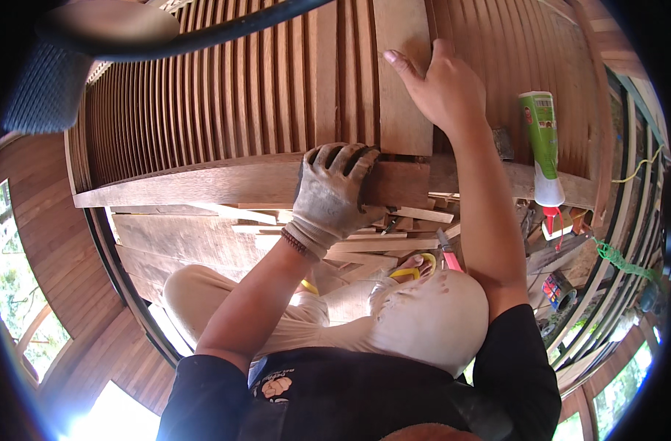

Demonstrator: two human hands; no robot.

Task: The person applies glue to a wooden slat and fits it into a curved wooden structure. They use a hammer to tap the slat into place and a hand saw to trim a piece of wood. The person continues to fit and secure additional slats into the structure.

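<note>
A slatted wooden panel (240, 88) lies across in front of me, with a lighter flat wooden board (404, 81) running along it. My left hand (334, 184), in a grey work glove, is closed over the panel's near rail (203, 184), its fingers bent over the top edge. My bare right hand (445, 84) rests at the right side of the flat board, thumb stretched out to the left across it. The other fingers of that hand are hidden behind its back. To the right of my right forearm, a green and white bottle (543, 140) with a red nozzle lies on the panel.
Thin wood strips (394, 242) are piled under the near rail. Close to my knee is a red-handled tool (449, 253). A can (558, 290) and green cord (618, 257) are at the right. A dark blurred bar (218, 37) crosses the upper left.
</note>
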